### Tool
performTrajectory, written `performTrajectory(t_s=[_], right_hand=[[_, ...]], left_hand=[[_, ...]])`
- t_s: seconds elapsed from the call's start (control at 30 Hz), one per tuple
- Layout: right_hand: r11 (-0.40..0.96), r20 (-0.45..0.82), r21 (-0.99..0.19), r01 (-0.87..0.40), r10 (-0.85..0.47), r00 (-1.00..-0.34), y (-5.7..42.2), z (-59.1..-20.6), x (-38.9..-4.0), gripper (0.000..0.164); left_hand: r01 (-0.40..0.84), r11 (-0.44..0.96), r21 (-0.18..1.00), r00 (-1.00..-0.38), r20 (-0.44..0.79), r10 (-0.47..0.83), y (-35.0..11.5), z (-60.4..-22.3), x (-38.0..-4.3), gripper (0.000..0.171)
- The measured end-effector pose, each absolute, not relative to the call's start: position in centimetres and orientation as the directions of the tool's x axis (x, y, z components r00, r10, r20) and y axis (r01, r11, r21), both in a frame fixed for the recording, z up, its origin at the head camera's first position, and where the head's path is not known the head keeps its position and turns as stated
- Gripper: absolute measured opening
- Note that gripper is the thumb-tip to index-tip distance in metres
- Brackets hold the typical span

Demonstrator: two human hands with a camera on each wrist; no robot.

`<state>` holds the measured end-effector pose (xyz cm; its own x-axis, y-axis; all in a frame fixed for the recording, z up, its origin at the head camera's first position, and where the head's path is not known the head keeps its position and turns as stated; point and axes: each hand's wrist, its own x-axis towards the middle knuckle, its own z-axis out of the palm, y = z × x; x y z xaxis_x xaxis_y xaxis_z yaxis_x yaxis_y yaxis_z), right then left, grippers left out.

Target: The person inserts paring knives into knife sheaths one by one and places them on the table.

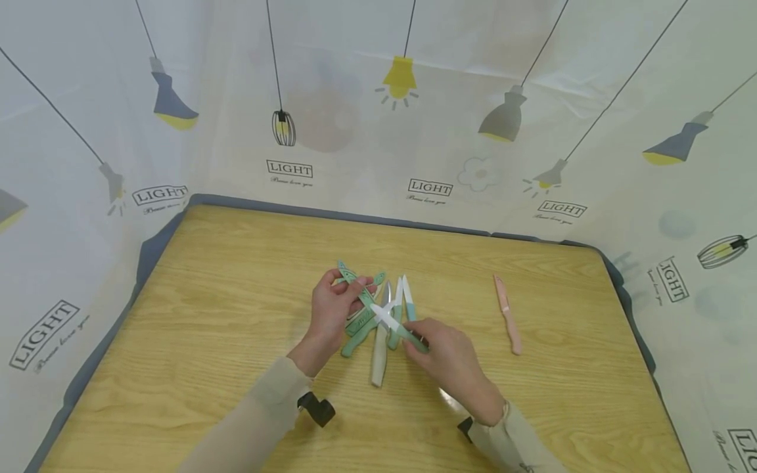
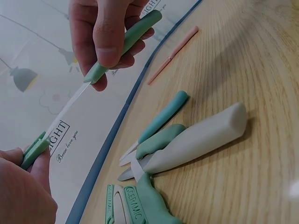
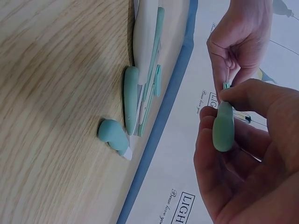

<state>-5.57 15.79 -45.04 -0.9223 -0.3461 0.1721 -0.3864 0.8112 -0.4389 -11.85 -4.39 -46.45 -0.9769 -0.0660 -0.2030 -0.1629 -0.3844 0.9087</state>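
Note:
In the head view, my left hand (image 1: pixel 331 307) pinches a narrow green knife sheath (image 1: pixel 349 274) above the table. My right hand (image 1: pixel 452 355) grips a green-handled knife (image 2: pixel 140 32) with a slim white blade, raised and pointing at the left hand. In the left wrist view the blade's far end meets the green sheath (image 2: pixel 35 151); how deep it sits cannot be told. Below the hands lie a white-handled knife (image 1: pixel 378 361) with a grey blade, green-handled white-bladed knives (image 1: pixel 357 339), a teal-handled knife (image 2: pixel 163 116) and green sheaths marked CERAMIC (image 2: pixel 134 203).
A pink knife (image 1: pixel 507 318) lies apart on the right of the wooden table (image 1: pixel 225 295). Grey edging (image 1: pixel 343 214) runs along the table's back, against a pale curtain (image 1: pixel 355 164) printed with lamps. A black wrist device (image 1: pixel 317 408) hangs by the left sleeve.

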Motion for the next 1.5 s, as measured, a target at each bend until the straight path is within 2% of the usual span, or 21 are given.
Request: performTrajectory(t_s=[0.47,0.67,0.97,1.27,1.5], right_hand=[[0.779,0.184,-0.49,-0.392,-0.347,-0.92,15.2,-44.9,-5.6,0.019],[0.777,0.187,-0.49,-0.395,-0.348,-0.918,14.9,-44.7,-5.6,0.018],[0.777,0.199,-0.475,-0.412,-0.362,-0.911,14.6,-44.4,-5.9,0.019],[0.774,0.185,-0.49,-0.401,-0.357,-0.916,14.4,-44.4,-6.1,0.018],[0.777,0.167,-0.502,-0.38,-0.344,-0.924,14.2,-44.3,-6.2,0.017]], left_hand=[[-0.18,-0.435,0.882,-0.974,-0.221,-0.045,-4.5,-46.3,-11.5,0.029],[-0.173,-0.429,0.887,-0.975,-0.217,-0.056,-4.2,-46.2,-11.2,0.033],[-0.158,-0.438,0.885,-0.977,-0.204,-0.058,-3.8,-46.1,-11.2,0.024],[-0.173,-0.444,0.879,-0.974,-0.219,-0.055,-3.7,-46.0,-11.2,0.036],[-0.173,-0.449,0.877,-0.972,-0.227,-0.069,-3.7,-46.1,-11.2,0.026]])
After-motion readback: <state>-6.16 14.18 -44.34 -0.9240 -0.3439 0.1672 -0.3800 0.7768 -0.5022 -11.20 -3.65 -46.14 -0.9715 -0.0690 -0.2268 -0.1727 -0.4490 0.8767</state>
